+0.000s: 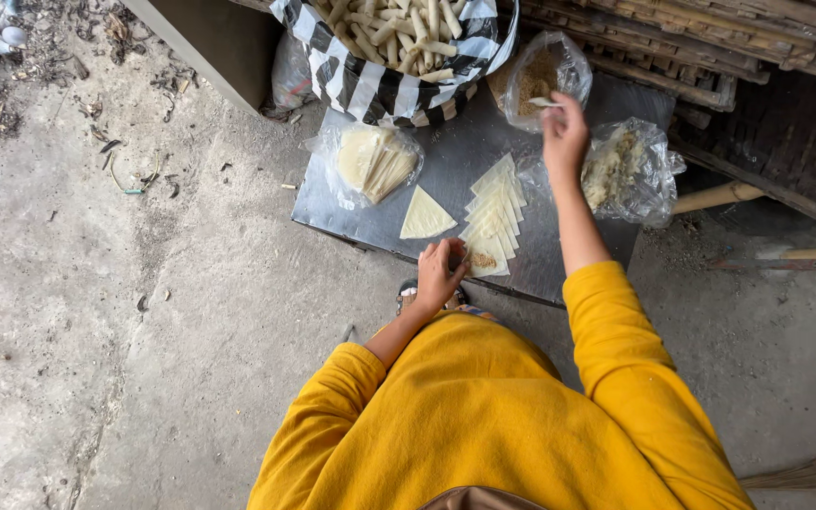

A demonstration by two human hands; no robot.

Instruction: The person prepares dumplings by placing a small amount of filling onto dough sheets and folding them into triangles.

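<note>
My left hand (439,273) rests at the near edge of a grey metal tray (446,161), fingers curled on the nearest triangular wrapper (486,259), which carries a spot of brown filling. A row of overlapping pale triangular wrappers (496,203) runs up the tray, and a single wrapper (424,215) lies to their left. My right hand (564,132) reaches far across and holds a small spoon (545,102) at the mouth of a clear bag of brown filling (542,71).
A clear bag of spare wrappers (373,162) lies at the tray's left. A striped bag of rolled sticks (399,38) stands at the back. Another clear bag of crumbly filling (627,170) sits right. Stacked wood (710,38) and a wooden handle (718,196) lie beyond on concrete floor.
</note>
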